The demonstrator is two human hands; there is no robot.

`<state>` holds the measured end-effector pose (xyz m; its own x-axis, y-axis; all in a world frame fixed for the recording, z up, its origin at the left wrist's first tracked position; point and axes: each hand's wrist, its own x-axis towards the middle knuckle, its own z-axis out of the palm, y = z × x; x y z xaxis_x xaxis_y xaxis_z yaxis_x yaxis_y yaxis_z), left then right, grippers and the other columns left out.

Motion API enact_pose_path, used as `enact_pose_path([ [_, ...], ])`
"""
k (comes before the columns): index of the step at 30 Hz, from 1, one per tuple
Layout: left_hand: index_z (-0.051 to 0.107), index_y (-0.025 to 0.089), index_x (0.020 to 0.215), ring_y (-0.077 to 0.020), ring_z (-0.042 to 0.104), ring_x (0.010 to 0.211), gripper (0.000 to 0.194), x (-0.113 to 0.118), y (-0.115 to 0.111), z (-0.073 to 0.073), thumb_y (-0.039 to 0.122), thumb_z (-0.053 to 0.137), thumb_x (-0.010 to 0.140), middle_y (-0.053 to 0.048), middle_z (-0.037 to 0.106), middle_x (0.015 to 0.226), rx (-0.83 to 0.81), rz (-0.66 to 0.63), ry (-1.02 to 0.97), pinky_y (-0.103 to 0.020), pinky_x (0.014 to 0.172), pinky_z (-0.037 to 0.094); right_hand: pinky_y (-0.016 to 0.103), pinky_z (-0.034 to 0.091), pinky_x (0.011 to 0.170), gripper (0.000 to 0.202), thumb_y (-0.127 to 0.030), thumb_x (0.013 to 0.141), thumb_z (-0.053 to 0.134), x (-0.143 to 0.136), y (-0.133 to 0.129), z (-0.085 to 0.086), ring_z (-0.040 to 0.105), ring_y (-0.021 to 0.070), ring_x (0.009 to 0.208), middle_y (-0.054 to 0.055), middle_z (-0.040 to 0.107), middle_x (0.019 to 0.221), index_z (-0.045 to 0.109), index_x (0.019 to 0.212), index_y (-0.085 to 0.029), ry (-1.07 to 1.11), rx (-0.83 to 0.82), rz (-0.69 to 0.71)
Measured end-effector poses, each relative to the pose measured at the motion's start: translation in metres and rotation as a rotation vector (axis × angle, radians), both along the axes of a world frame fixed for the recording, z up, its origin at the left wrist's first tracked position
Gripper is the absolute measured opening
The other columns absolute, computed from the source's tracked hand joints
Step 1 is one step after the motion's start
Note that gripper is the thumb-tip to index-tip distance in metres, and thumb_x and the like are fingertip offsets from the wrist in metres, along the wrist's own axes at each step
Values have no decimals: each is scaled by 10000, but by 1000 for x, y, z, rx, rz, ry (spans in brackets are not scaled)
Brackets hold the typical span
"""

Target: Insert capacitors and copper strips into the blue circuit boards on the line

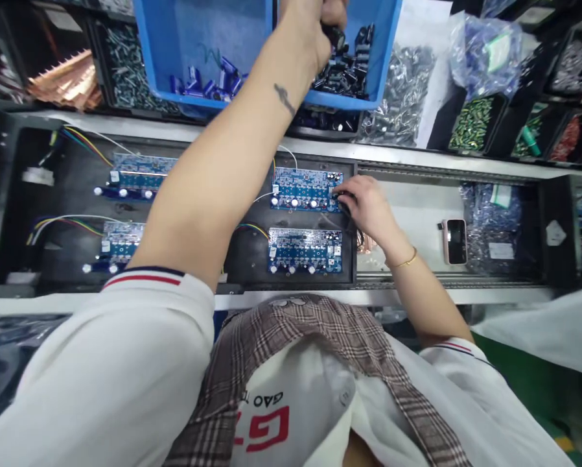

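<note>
My left hand (315,29) reaches into the right compartment of a blue bin (391,58), its fingers curled round a black cylindrical capacitor (337,39). Below it lies a heap of loose black capacitors (344,74). At the right end of the upper circuit board (305,188), my right hand (366,204) has thumb and fingers pinched together. Whatever is between those fingertips is too small to make out. A second blue board (305,251) lies just below, with white-topped capacitors along its lower edge.
Two more boards (138,170) with coloured wires lie in the black tray (242,275) at left, partly behind my left arm. Blue capacitors (227,78) fill part of the bin's left compartment. A phone (454,241) and bagged parts (495,214) are at right. Part boxes (478,123) line the back.
</note>
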<state>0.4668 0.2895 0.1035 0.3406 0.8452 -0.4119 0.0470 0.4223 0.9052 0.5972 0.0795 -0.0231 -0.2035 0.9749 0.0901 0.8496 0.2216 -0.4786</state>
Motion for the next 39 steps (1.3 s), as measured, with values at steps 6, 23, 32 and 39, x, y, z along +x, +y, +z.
enact_pose_path([
  [6, 564, 123, 851, 11, 245, 369, 300, -60, -122, -16, 167, 302, 989, 59, 285, 563, -396, -91, -654, -138, 472, 21, 471, 366, 1073, 206, -238, 972, 466, -6, 9, -3, 625, 231, 974, 60, 702, 989, 671, 996, -226, -162, 64, -3],
  [23, 607, 90, 860, 15, 267, 379, 302, -75, -205, -94, 292, 457, 1027, 12, 474, 667, -734, -53, -406, -125, 347, 98, 708, 165, 1146, 154, -239, 913, 557, -9, -36, 11, 544, 322, 1167, 54, 689, 845, 670, 1013, -267, -256, 59, 18],
  [32, 507, 131, 716, -2, 256, 366, 425, -63, -211, -93, 422, 442, 1018, 26, 409, 614, -794, -101, -298, -139, 354, 71, 530, 281, 1130, 227, -341, 967, 543, -30, -47, 44, 607, 237, 1065, -5, 744, 1009, 662, 1160, -331, -59, 92, -10],
  [39, 556, 131, 825, -25, 328, 392, 200, -63, -206, -93, 260, 461, 946, -7, 496, 678, -925, -95, -281, -136, 344, 104, 572, 280, 1061, 226, -320, 982, 488, -19, -28, 10, 587, 276, 1042, 20, 739, 923, 711, 1005, -295, -116, 63, -97],
])
